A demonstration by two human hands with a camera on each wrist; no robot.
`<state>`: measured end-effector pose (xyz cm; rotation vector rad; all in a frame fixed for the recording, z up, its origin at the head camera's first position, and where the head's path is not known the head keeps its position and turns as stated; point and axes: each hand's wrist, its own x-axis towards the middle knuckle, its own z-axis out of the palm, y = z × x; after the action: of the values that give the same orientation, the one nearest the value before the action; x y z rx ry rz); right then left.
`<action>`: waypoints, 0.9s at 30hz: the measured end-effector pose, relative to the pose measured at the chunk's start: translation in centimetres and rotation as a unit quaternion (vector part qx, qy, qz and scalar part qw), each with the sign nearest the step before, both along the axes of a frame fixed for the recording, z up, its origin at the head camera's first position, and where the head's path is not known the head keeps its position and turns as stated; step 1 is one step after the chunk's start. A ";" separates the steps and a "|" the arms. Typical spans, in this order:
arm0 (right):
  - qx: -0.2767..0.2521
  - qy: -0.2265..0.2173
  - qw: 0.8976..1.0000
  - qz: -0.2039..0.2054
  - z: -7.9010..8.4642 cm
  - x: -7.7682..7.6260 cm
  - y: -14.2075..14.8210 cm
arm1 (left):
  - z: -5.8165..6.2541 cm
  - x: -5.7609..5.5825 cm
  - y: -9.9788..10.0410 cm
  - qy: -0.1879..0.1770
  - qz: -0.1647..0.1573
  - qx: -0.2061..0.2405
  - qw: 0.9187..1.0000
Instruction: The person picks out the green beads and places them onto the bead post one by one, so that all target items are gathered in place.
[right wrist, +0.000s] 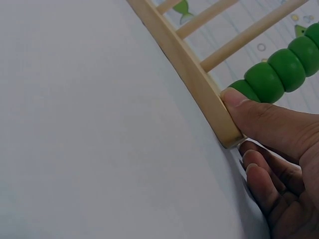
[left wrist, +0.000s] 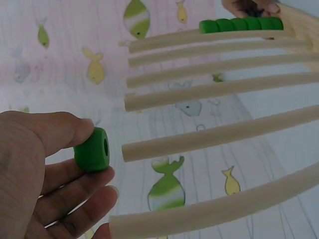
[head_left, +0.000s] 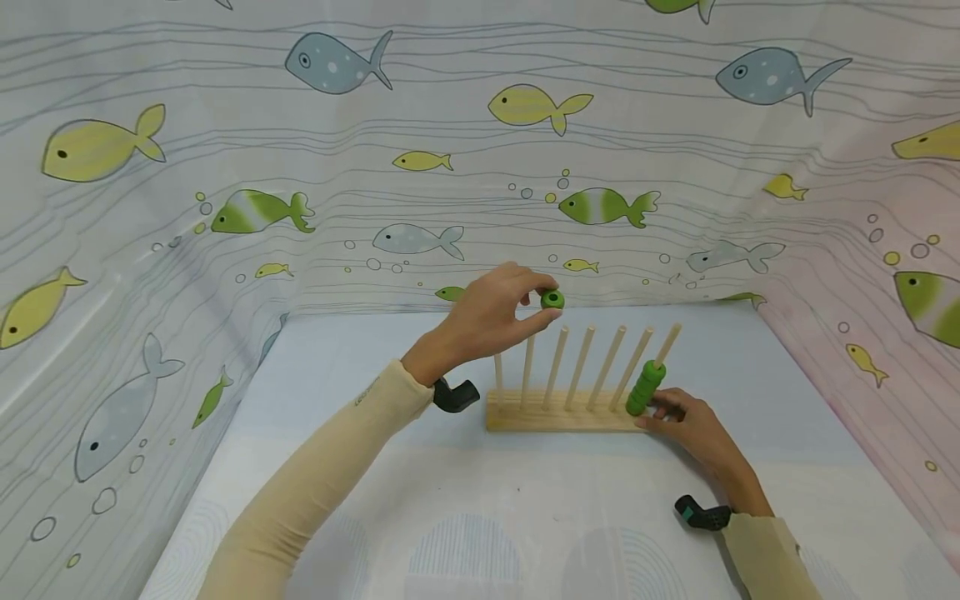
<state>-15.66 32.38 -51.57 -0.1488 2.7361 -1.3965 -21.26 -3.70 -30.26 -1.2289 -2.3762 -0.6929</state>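
Observation:
My left hand [head_left: 491, 312] pinches a green bead [head_left: 552, 300] between thumb and fingers, above a wooden peg rack. In the left wrist view the holed face of this bead [left wrist: 92, 150] points toward a peg tip [left wrist: 130, 152], with a small gap between them. The rack's wooden base [head_left: 562, 421] lies on the table and carries a row of upright pegs. Several green beads [head_left: 647, 387] are stacked on the rightmost peg, whose top is bare. My right hand [right wrist: 284, 159] grips the right end of the base, its thumb beside the lowest bead.
The light table [head_left: 450, 492] spreads around the rack, with pale patterns near its front. Fish-printed sheeting [head_left: 420, 200] rises as walls at the back and on both sides. Black wrist devices [head_left: 456, 395] sit at both cuffs.

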 end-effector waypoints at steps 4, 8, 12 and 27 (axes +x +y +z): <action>0.002 0.000 1.000 -0.001 -0.2 0.0 0.1 | 0.1 0.1 0.9 -0.003 0.000 -0.011 1.000; -0.001 -0.001 1.000 -0.001 -0.3 -0.1 0.1 | 0.2 0.3 1.7 -0.011 0.000 -0.022 1.000; 0.000 0.000 1.000 -0.001 -0.2 0.0 0.0 | 0.2 0.3 2.3 -0.010 -0.004 -0.027 1.000; 0.007 -0.001 1.000 0.002 0.1 0.0 -0.1 | 1.1 1.0 5.5 0.018 -0.033 -0.039 0.999</action>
<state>-15.67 32.33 -51.48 -0.1522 2.7430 -1.3747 -20.23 1.76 -29.21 -1.3461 -2.3627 -0.5960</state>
